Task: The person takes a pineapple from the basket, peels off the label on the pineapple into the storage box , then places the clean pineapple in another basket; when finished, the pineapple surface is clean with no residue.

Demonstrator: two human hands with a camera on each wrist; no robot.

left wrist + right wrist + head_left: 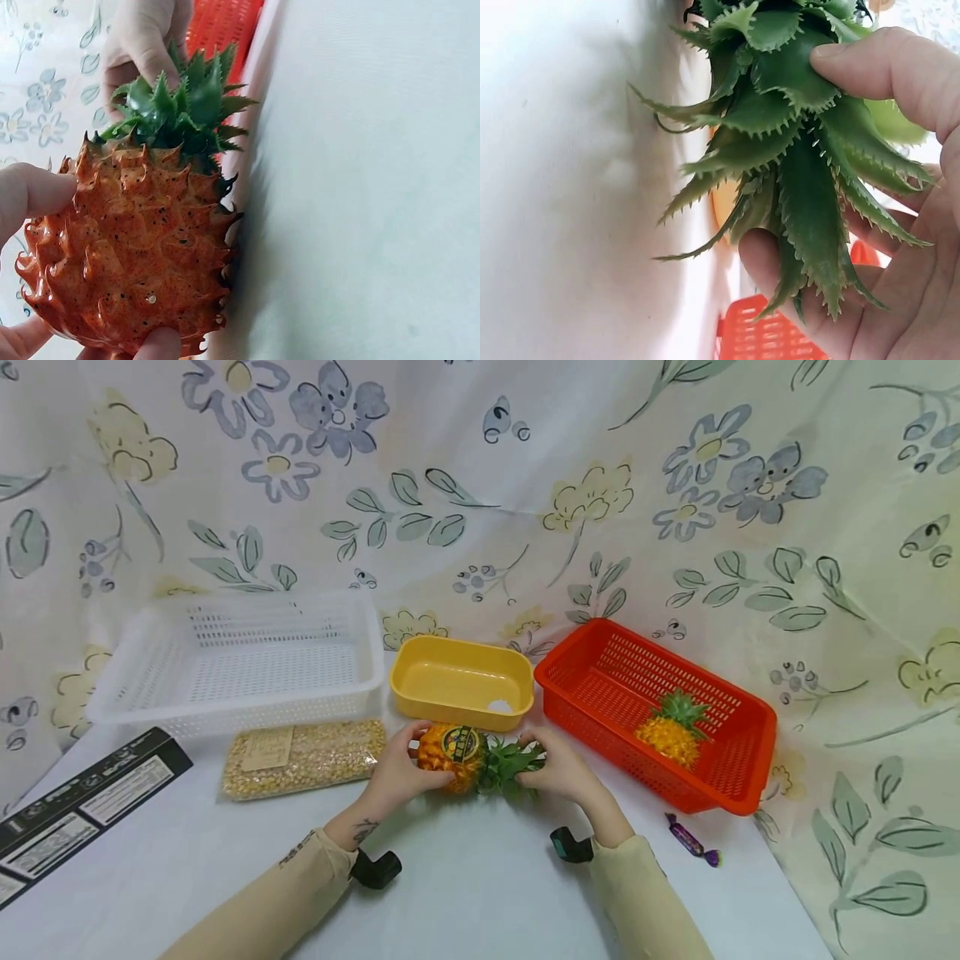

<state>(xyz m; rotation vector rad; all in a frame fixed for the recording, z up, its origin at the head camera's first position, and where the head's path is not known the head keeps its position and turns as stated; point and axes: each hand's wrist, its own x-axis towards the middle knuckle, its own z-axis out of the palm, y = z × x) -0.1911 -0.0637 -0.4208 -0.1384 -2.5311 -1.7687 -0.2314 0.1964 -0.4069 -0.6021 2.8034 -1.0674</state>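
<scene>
An orange pineapple with green leaves lies on its side between my two hands, a round dark label on its body. My left hand grips the body from the left, thumb and fingers around its spiky skin. From the right, my right hand holds the leafy crown, thumb on one side and fingers on the other. In the left wrist view the spiky body shows close up. A second pineapple lies inside the red basket at the right.
Behind the hands stands a yellow tub with a small white item inside. A white basket stands back left, with a bag of yellowish kernels before it. A black box lies far left, a purple-wrapped candy right.
</scene>
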